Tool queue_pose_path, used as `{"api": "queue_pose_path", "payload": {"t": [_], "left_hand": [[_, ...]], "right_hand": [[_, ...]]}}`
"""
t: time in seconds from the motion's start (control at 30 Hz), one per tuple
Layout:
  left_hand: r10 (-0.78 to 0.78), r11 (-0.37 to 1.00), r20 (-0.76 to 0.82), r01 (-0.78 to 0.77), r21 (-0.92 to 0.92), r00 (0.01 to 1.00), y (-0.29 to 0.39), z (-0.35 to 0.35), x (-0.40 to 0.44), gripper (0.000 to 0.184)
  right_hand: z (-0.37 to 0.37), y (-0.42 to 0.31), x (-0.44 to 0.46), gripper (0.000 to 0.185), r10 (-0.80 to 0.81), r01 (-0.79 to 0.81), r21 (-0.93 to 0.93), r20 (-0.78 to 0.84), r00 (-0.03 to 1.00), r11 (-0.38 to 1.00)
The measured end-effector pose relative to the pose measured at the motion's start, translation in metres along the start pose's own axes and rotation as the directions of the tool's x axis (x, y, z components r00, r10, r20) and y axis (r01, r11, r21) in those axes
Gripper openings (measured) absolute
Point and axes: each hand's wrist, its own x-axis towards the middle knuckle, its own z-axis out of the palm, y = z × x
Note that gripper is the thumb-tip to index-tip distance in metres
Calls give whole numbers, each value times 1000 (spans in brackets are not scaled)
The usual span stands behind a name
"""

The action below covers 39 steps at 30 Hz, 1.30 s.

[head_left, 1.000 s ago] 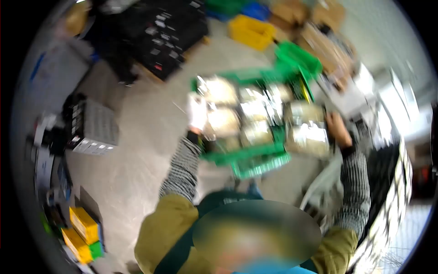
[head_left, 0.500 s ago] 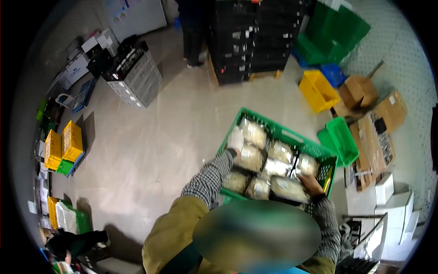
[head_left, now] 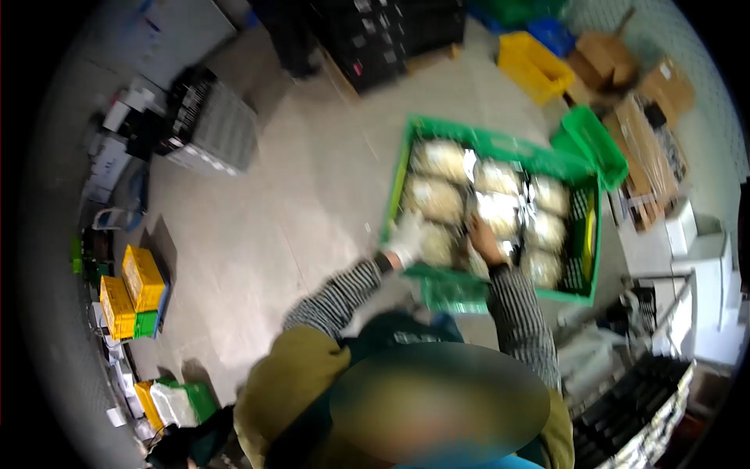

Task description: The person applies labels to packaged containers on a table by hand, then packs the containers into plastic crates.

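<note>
A green plastic crate (head_left: 508,146) in front of me holds rows of clear-wrapped packs of pale food in dark trays; the food's kind is not clear. My left hand (head_left: 406,238), in a white glove, is at the crate's near left side. Its blurred fingers reach the near left pack (head_left: 439,245). Bare, my right hand (head_left: 486,241) reaches down among the packs at the near middle, beside the bright middle pack (head_left: 498,211). Its fingertips are blurred and partly hidden, so its grip is unclear. The near right pack (head_left: 542,268) lies flat.
Green crates (head_left: 457,295) show below the filled crate's near edge. A green tub (head_left: 590,144) and a yellow crate (head_left: 535,66) are at the right. Black crates (head_left: 383,39) are stacked ahead on a pallet, with a person (head_left: 285,39) beside them. Grey crates (head_left: 215,129) stand left.
My right hand has moved left and away from the pack it held tilted at the near right. Packs now lie flatter in rows. My left hand has drawn back toward me. The view has shifted.
</note>
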Motion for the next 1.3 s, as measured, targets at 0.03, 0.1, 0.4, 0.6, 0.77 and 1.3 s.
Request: {"api": "queue_pose_path", "payload": {"t": [0.03,0.1,0.4,0.6,0.77,1.3], "left_hand": [[-85,993,60,80,86,995,12,-14,0,51],[-89,990,3,88,106,996,1,12,9,48],[94,804,-569,-399,-440,817,88,-47,-39,44],[589,388,-309,-596,-703,747,267,-24,-125,46],[930,-19,-231,-590,-808,286,425,27,-242,47],[909,-360,175,-924,-129,-378,929,342,-617,33]], "right_hand": [[7,9,-10,35,-193,194,-21,-279,941,981],[-23,-31,-53,33,-133,170,66,-372,919,983],[1,-91,-289,22,421,-25,557,-599,681,830],[33,-135,-502,16,638,-162,618,-727,256,769],[56,-229,-684,14,554,-283,628,-776,-302,725],[198,-117,-1225,51,235,-330,939,-344,-909,97]]}}
